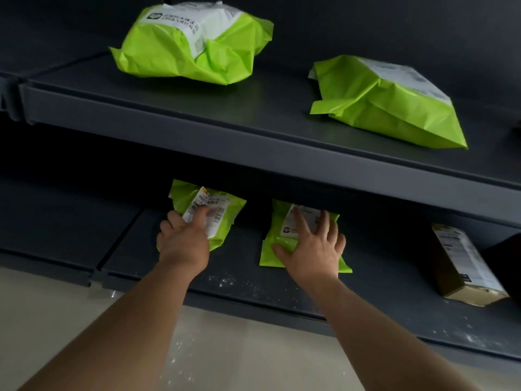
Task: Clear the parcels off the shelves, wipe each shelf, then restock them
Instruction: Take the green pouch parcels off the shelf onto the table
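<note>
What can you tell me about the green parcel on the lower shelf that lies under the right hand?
A small mailer bag of glossy lime-green plastic, wrinkled, with a white printed label near its far end, too blurred to read. It lies flat on the dark lower shelf, partly under the shelf above. The right hand rests on it, fingers spread over the label. No other parcel touches it.

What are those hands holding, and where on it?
The left hand grips the left green parcel by its near end; the right hand lies spread flat on the right green parcel.
</note>
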A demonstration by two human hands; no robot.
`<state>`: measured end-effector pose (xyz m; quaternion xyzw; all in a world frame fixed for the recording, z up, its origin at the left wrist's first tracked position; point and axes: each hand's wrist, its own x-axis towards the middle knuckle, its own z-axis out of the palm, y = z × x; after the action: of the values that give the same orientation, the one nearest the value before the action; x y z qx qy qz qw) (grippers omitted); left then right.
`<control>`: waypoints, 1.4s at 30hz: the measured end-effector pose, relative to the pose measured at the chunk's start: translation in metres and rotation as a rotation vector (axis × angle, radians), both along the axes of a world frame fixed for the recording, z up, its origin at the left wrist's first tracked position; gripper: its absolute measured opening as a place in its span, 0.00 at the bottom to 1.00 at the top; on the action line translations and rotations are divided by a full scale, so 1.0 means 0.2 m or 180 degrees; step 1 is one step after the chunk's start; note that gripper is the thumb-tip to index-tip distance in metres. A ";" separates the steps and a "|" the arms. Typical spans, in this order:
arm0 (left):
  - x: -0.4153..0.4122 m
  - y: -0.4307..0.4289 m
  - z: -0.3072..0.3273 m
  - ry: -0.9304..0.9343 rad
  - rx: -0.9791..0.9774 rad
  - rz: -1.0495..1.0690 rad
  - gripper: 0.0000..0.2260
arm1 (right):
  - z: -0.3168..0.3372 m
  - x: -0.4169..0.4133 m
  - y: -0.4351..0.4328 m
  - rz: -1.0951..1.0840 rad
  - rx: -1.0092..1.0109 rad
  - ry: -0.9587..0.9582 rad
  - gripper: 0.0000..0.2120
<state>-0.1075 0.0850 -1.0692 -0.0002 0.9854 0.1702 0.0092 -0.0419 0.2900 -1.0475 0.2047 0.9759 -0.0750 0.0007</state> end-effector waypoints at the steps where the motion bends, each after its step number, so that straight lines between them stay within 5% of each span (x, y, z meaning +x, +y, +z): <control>1: 0.00 0.01 0.00 0.0006 0.0023 0.0031 0.30 | -0.01 -0.02 0.01 -0.0124 -0.0086 -0.0183 0.44; 6: 0.01 0.01 -0.01 0.0097 0.0073 0.0071 0.30 | -0.04 -0.05 0.01 -0.0228 -0.0285 -0.0538 0.44; 14: 0.01 0.04 -0.03 0.0251 0.0172 0.0189 0.31 | -0.12 -0.04 -0.02 -0.0119 0.0047 -0.0117 0.32; 18: 0.09 0.03 0.02 0.0172 0.0271 0.0247 0.32 | -0.08 0.04 -0.02 -0.0067 -0.0274 0.0043 0.38; 24: 0.29 0.00 0.20 0.0003 0.0241 0.0286 0.32 | 0.09 0.26 -0.04 -0.0086 -0.1056 0.0473 0.34; 42: 1.10 0.07 1.33 -0.1192 -0.0136 -0.0031 0.29 | 1.29 1.15 -0.04 -0.0606 -0.1465 -0.0022 0.29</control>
<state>0.1116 0.0994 -0.8028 -0.0272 0.9698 0.1462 0.1932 0.1890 0.2819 -0.7897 0.2904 0.9095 -0.2943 0.0435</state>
